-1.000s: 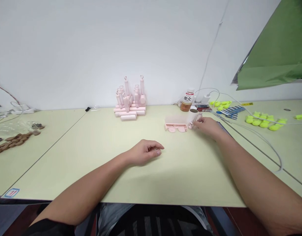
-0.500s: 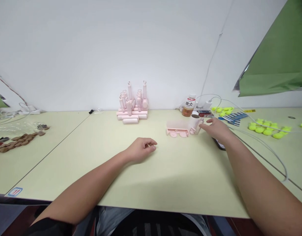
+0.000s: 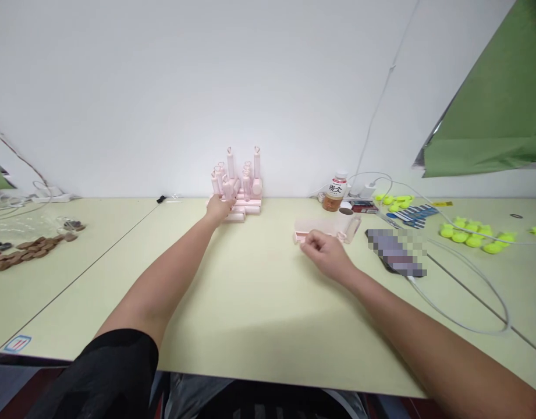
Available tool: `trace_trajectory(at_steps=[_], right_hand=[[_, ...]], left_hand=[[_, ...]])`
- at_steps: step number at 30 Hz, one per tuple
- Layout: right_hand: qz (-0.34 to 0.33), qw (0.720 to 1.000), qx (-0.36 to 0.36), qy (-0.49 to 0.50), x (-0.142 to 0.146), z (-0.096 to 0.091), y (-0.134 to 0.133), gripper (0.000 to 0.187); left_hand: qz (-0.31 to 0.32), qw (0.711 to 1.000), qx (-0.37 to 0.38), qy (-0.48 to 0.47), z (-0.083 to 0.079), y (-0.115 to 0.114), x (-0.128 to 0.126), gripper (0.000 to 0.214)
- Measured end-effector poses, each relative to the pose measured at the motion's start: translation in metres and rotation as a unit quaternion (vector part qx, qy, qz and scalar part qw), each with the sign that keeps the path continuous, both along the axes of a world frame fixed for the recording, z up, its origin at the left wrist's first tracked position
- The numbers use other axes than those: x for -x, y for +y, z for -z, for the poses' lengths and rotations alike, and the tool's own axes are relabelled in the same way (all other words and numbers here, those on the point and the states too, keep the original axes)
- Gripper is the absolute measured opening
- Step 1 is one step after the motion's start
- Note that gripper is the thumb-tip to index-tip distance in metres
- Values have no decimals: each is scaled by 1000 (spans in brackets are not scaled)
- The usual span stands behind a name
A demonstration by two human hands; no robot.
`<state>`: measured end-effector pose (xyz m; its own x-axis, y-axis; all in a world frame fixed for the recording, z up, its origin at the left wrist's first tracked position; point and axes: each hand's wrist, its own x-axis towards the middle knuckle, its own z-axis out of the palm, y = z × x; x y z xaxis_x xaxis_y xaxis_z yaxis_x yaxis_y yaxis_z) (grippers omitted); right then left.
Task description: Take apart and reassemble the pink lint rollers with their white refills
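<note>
My left hand [image 3: 219,210] reaches to the group of pale pink pieces by the wall. Its fingers close around the lower part of a pink tube [image 3: 229,190] at the front of the group. Several tubes with small loops on top stand on stacked pink boxes [image 3: 252,209]. Over the table further right, my right hand [image 3: 325,252] is closed, fingers curled; what it holds, if anything, is hidden. Right behind it lies an open pink case [image 3: 301,235], partly covered by the hand. A white cylinder [image 3: 344,222] and a pale pink tube [image 3: 354,228] stand beside the case.
A drink bottle [image 3: 336,192] stands near the wall. To the right lie a phone [image 3: 392,253] on a white cable [image 3: 464,333], blue-and-grey pieces [image 3: 414,215] and yellow-green pieces [image 3: 472,233]. Brown pieces [image 3: 32,251] lie at far left.
My left hand has moved forward and left to the pink tubes. My right hand has come left from the cylinder to the front of the pink case, uncovering the phone; its fingers have curled.
</note>
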<state>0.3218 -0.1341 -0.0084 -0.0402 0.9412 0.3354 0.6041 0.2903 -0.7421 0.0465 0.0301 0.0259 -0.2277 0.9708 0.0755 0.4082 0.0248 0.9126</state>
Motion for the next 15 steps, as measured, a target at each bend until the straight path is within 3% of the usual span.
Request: trace_trajectory(at_steps=[4,9,12,15], right_hand=[[-126,991,53,-1,19,18,-6,16],[-164,980,105,44,25,24,-7,11],[-156,973,145,92,28,27,-1,36],[-146,965,159,147,40,26,3,64]], left_hand=[[12,1000,-10,-12,2,-2,-8,26],[38,996,-82,-9,4,-32,-10,14],[115,984,-122,-53,2,-68,-11,18],[224,959,-99,-140,1,-109,-14,41]])
